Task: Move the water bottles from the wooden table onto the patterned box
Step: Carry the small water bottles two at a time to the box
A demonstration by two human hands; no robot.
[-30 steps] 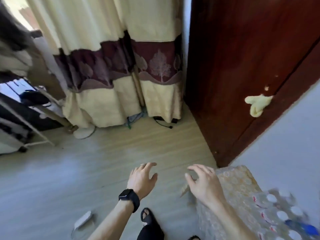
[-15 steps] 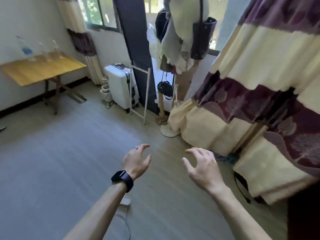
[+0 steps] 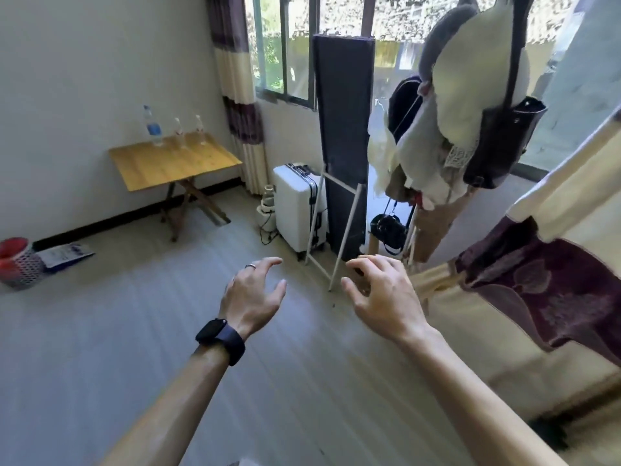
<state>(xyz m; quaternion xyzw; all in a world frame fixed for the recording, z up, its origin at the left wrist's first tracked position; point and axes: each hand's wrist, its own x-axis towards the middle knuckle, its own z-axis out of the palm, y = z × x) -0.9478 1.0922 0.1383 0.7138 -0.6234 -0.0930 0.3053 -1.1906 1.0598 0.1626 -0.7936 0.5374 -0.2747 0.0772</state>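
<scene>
The scene is viewed from one wide-angle camera worn on the head, directed forward and down over the floor (image 3: 100,331). The left hand (image 3: 250,299) and right hand (image 3: 383,301) are seen close, at centre frame; the wooden table (image 3: 174,163) is seen well apart, against the far wall (image 3: 84,79) at upper left.

A plain pale wall (image 3: 84,79) fills the view toward 10 o'clock, above a grey wood-look floor (image 3: 100,331). At 12 o'clock daylight comes through a window (image 3: 285,45), with a cream-and-maroon curtain (image 3: 235,79) at 11. A white suitcase (image 3: 295,210) stands below, beside a tall dark panel (image 3: 342,129). A laden clothes rack (image 3: 470,95) stands at 1 o'clock.
</scene>
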